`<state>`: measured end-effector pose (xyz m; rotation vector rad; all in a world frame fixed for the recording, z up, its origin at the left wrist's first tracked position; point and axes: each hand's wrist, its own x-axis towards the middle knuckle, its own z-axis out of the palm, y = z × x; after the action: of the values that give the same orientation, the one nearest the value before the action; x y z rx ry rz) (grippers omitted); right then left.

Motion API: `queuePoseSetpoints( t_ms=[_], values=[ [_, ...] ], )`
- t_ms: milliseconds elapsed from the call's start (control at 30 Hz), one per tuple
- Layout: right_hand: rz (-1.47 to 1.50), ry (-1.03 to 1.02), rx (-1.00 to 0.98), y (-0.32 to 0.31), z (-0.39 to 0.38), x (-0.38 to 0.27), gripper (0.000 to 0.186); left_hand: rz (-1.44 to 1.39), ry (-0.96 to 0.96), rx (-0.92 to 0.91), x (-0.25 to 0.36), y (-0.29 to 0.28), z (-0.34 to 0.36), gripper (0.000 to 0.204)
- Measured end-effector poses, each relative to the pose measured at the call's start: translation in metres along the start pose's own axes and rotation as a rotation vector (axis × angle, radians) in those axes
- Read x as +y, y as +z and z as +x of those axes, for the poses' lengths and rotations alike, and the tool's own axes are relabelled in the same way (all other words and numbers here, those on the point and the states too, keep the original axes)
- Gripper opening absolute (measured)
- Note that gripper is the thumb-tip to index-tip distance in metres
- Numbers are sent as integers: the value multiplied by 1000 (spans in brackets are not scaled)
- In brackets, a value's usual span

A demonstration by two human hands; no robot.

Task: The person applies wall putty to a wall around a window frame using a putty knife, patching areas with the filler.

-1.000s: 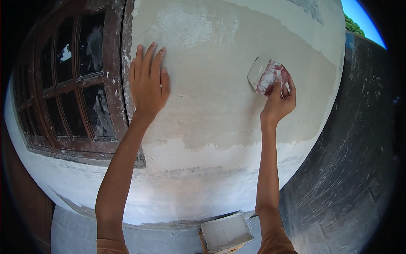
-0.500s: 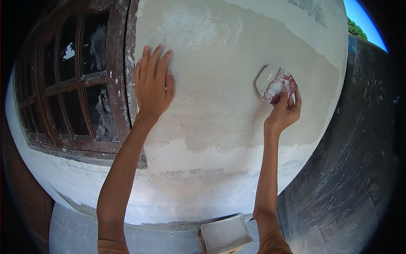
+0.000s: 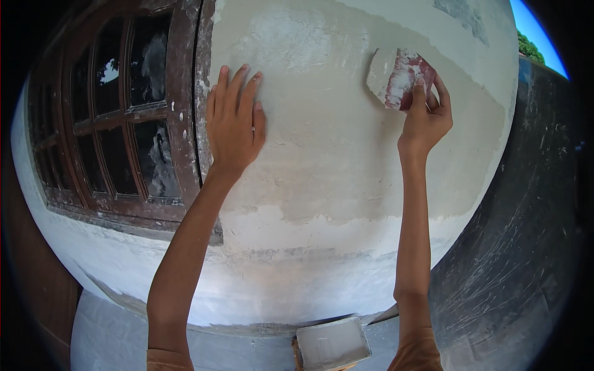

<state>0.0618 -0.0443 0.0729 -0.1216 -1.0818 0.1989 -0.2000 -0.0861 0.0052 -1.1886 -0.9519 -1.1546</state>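
Note:
My left hand [image 3: 236,130] lies flat against the wall [image 3: 322,167] beside the window frame, fingers stretched upward and holding nothing. Further right and at about the same height, my right hand [image 3: 426,127] grips a flat putty scraper [image 3: 408,77], its thumb across the near face. The scraper is reddish and smeared with white putty, and its broad pale end points left, at or very close to the wall. A damp-looking beige coat covers the wall's middle, with whiter patches above and below it.
A dark brown wooden window [image 3: 117,123] with paint-spotted panes fills the left side. Below, a rectangular container [image 3: 333,344] of pale material stands on a grey surface [image 3: 241,353] at the wall's foot. A dark, streaked wall [image 3: 520,235] stands at right.
My right hand has moved up the wall with the scraper, which has turned slightly. My left hand stays flat on the wall. The whole view has shifted a little.

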Motion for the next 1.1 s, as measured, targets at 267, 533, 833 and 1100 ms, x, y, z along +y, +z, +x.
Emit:
queuePoseSetpoints(
  t_ms=[267, 533, 833, 1100],
  values=[
    [-272, -167, -493, 66, 7, -11, 34, -44, -25, 49, -7, 1, -4, 41],
    [-123, -109, -642, 73, 16, -12, 36, -52, -27, 63, -7, 2, -4, 40],
    [-98, -100, -679, 60, 35, -11, 36, -44, -26, 50, -5, -2, -2, 40],
    [-159, -200, -404, 41, 54, -12, 33, -36, -7, 47, -1, 4, -3, 40]
  ],
)
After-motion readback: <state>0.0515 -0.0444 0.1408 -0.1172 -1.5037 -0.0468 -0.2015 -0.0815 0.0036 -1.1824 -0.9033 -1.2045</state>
